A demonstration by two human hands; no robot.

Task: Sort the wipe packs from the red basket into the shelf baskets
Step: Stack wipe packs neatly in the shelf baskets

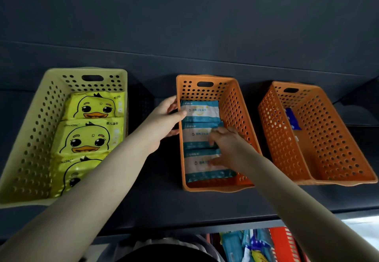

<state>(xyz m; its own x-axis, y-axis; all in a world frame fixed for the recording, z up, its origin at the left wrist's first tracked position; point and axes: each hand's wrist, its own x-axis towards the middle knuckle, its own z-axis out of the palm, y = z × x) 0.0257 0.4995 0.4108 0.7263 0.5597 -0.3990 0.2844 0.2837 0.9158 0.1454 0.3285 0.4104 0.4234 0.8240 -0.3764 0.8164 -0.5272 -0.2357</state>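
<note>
Shelf (155,206) of dark board, carrying three perforated plastic baskets in a row. My left hand (164,118) grips the left wall of the middle orange basket (235,105): fingers curled outside it, thumb hooked over the rim with its tip touching the farthest teal-and-white wipe pack (200,110). My right hand (227,146) lies inside the same basket, fingers bent over the middle teal-and-white pack (194,134) and thumb on the nearest teal-and-white pack (196,165); whether it pinches a pack or only presses on it I cannot tell. These three packs lie flat in an overlapping line between my hands. Left of my left hand, the pale yellow basket (41,118) holds yellow duck-print packs (92,107). Right of my right hand, the second orange basket (328,138) holds a dark blue pack (292,118). Below my right forearm, under the shelf, stands the red basket (284,243) beside mixed packs (235,245).
</note>
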